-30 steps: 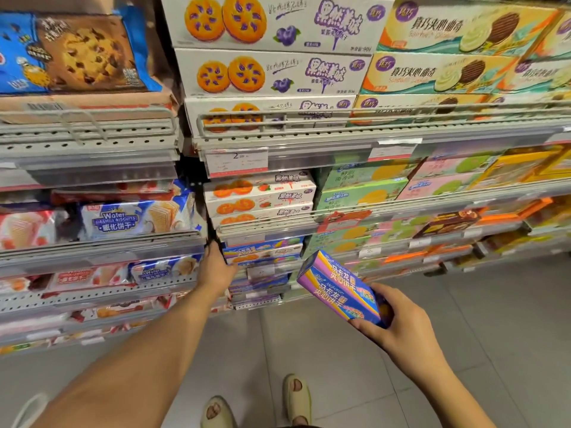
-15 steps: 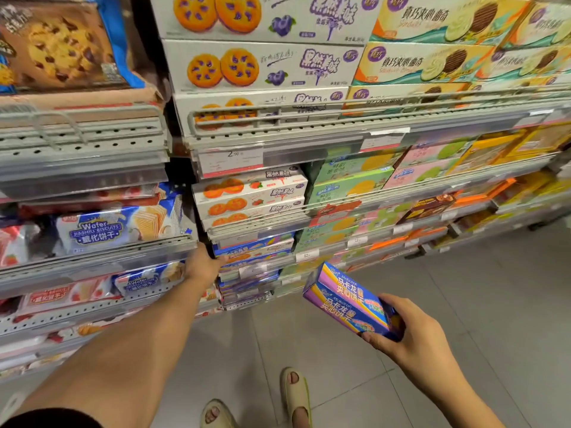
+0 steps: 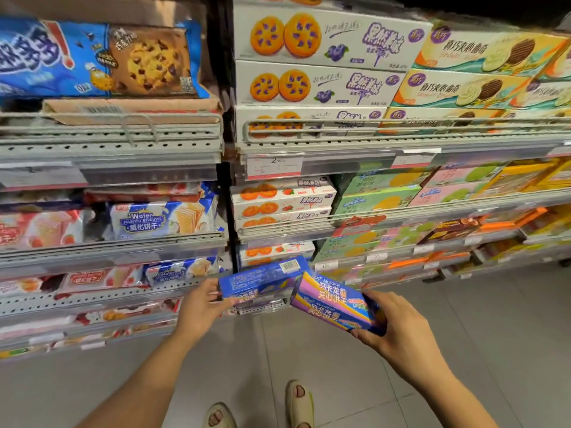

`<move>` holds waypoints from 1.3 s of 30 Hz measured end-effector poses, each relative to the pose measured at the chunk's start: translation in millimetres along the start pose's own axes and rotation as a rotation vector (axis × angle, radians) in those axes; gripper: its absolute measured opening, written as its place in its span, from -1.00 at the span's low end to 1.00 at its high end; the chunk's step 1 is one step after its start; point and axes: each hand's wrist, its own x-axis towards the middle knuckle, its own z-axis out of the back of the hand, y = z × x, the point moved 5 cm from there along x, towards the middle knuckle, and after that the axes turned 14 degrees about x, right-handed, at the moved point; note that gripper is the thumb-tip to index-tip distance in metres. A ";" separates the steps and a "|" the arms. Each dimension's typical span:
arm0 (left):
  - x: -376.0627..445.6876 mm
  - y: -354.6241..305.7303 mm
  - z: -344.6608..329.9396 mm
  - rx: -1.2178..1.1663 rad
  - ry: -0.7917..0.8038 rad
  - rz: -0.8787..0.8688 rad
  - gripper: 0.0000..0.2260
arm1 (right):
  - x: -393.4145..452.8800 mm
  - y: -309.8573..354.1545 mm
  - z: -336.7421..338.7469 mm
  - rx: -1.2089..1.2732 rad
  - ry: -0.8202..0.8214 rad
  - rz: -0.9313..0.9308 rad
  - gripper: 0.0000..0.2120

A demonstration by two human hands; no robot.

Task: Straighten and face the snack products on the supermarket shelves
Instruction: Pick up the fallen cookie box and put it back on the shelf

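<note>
My right hand (image 3: pixel 398 332) grips a purple and blue macaron biscuit box (image 3: pixel 332 299) by its right end, tilted, front face up, in front of the low shelves. My left hand (image 3: pixel 202 305) holds a second blue box (image 3: pixel 262 278) by its left end, with its back and barcode turned up, just off the low shelf edge (image 3: pixel 259 307). The two boxes almost touch at their inner ends. White boxes of strawberry jam biscuits (image 3: pixel 279 250) stand on the shelf behind them.
Blueberry biscuit boxes (image 3: pixel 321 84) and sandwich biscuit boxes (image 3: pixel 463 88) fill the upper right shelf. Wafer packs (image 3: pixel 160 219) and a cookie bag (image 3: pixel 102 60) sit on the left bay. Green and pink boxes (image 3: pixel 380 200) line the right shelves. Grey floor tiles (image 3: pixel 463 319) and my sandalled feet (image 3: pixel 298 403) lie below.
My left hand has drawn a blue box out from the low shelf. My right hand with its box has moved up and closer to it. The view has shifted.
</note>
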 end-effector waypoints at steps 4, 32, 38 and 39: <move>-26.2 1.7 3.5 0.057 0.058 -0.081 -0.55 | 23.3 25.6 -12.5 -0.066 0.044 0.162 -0.32; -86.3 -89.7 45.2 -0.021 0.012 -0.244 -0.56 | 68.1 85.7 -1.5 -0.101 0.240 0.474 -0.22; -83.9 -91.4 33.5 -0.091 0.016 -0.208 -0.55 | 51.9 47.1 47.8 0.192 0.120 0.301 -0.07; -83.1 -91.6 31.9 -0.106 0.014 -0.203 -0.55 | 48.7 37.4 55.3 0.280 0.094 0.250 -0.04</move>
